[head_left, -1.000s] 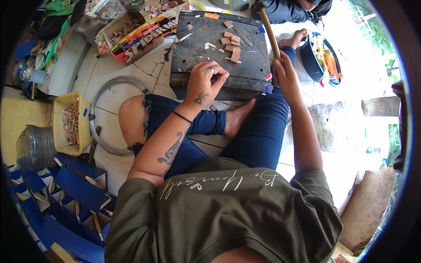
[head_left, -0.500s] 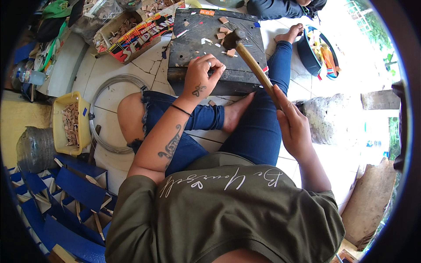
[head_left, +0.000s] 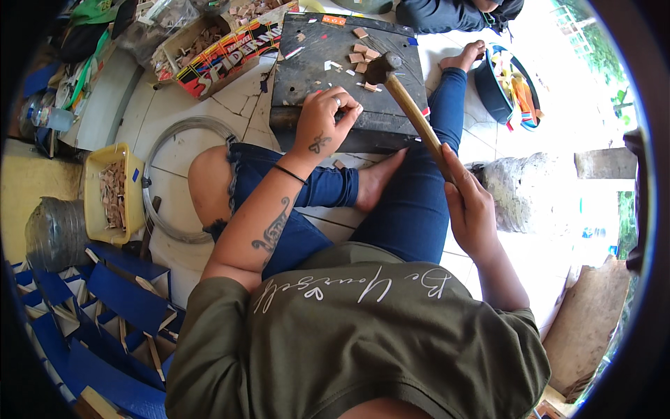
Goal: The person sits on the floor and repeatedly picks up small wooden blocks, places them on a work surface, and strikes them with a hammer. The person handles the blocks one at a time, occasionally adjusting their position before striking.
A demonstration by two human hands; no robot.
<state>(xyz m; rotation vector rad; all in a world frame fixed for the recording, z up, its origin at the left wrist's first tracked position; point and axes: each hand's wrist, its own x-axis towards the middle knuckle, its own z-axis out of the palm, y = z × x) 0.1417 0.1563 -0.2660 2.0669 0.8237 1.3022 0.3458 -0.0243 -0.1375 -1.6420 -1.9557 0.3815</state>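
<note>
Around you spreads a white tiled floor (head_left: 230, 94), with a coil of wire (head_left: 155, 202) and a yellow bin (head_left: 90, 199) of small wooden bits to your left, and blue box-like pieces (head_left: 129, 300) piled nearer you. Past the coil sits an open carton (head_left: 234, 56), its side printed with big, bold lettering in red, black, yellow and white. Your olive shirt (head_left: 349, 328) carries white looping script with a small heart, upside down from this view. A small orange label (head_left: 333, 20) with pale marks lies at the far edge of the black block (head_left: 300, 73) before you; its marks are too small to make out.

Your right hand (head_left: 469, 209) is wrapped around the lower wooden handle of the hammer (head_left: 415, 115), whose head shows in front of the block's top, beside the loose wooden pieces (head_left: 359, 49) lying there. Your left hand (head_left: 328, 115) is at the block's near edge, thumb and forefinger in a narrow pinch; whether anything sits between them, I can't tell. Beyond the block, another person's dark-clothed leg (head_left: 440, 17) shows.
</note>
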